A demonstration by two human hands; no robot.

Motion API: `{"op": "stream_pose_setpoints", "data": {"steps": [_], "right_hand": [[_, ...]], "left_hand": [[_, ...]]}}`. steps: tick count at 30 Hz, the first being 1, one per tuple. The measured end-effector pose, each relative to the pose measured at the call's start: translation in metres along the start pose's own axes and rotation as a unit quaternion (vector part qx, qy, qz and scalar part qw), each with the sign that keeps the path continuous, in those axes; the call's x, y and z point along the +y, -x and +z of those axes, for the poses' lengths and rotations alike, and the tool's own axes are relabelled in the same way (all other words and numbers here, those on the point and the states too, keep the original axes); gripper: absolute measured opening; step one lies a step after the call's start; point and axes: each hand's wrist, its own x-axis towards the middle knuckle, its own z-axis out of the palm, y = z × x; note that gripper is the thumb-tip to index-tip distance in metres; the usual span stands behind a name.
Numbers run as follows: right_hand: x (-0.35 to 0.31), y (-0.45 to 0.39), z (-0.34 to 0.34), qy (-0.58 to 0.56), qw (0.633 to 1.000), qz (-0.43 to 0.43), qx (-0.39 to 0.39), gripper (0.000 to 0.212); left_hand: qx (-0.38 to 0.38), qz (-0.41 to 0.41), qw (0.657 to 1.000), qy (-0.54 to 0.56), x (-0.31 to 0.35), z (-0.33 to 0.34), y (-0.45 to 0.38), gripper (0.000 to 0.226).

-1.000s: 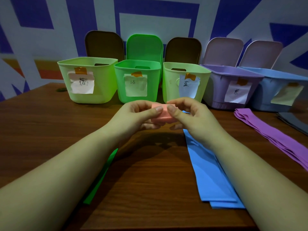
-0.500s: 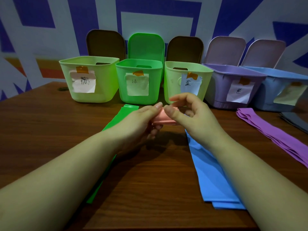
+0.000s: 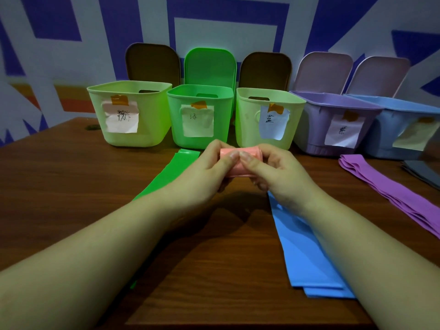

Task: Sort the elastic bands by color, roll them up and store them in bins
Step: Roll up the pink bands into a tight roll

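A rolled pink elastic band (image 3: 240,160) is held above the table's middle. My left hand (image 3: 207,172) grips its left end and my right hand (image 3: 278,175) grips its right end, both thumbs pressing on top. A green band (image 3: 166,175) lies flat under my left arm. A blue band (image 3: 304,253) lies flat under my right arm. A purple band (image 3: 390,191) lies at the right. Several labelled bins stand in a row behind: pale green (image 3: 129,115), green (image 3: 200,115), pale green (image 3: 269,117), purple (image 3: 333,125), blue (image 3: 404,129).
Each bin's lid stands open behind it against the patterned wall. A dark grey band (image 3: 421,172) lies at the far right edge. The wooden table (image 3: 59,186) reaches to the near edge at the bottom.
Both hands have turned the pink roll and lifted it slightly toward the bins. The left arm has shifted, and more of the green band shows.
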Motion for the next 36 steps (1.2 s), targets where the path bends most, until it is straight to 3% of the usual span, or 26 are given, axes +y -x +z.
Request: {"op": "stream_pose_setpoints", "data": {"steps": [6,10,14,16,20,24,29,33,36], "right_hand": [[-0.008,-0.001,0.000,-0.097,0.983,0.139,-0.068,0.075],[-0.002,-0.004,-0.002,-0.069,0.991,0.109,-0.023,0.048],[0.002,-0.004,-0.001,0.002,0.999,0.048,-0.003,0.042],[0.003,-0.002,0.001,0.063,0.998,-0.007,0.002,0.034],[0.005,-0.001,0.002,0.125,0.990,-0.064,0.011,0.031],[0.005,-0.002,0.005,0.099,0.994,-0.040,-0.008,0.030],[-0.007,-0.009,0.001,0.019,0.997,0.048,-0.058,0.025],[-0.038,-0.012,-0.015,0.011,0.995,0.069,-0.068,0.015],[-0.061,-0.002,-0.021,0.029,0.997,0.050,-0.057,0.017]], "left_hand": [[0.008,0.086,0.992,-0.089,0.001,0.000,-0.002,0.016],[-0.028,0.119,0.986,-0.114,-0.007,0.000,-0.001,0.032],[-0.032,0.004,0.997,0.064,-0.002,0.002,-0.001,0.044],[-0.043,-0.049,0.993,0.098,-0.001,0.004,-0.002,0.049],[-0.026,-0.045,0.993,0.110,-0.002,0.004,-0.004,0.032],[-0.036,-0.033,0.993,0.107,-0.002,-0.001,-0.005,0.020],[-0.042,-0.083,0.993,0.075,0.005,-0.008,-0.006,0.018],[-0.076,-0.112,0.987,0.092,0.030,-0.024,-0.011,0.029],[-0.039,-0.060,0.996,0.056,0.055,-0.029,-0.003,0.039]]}}
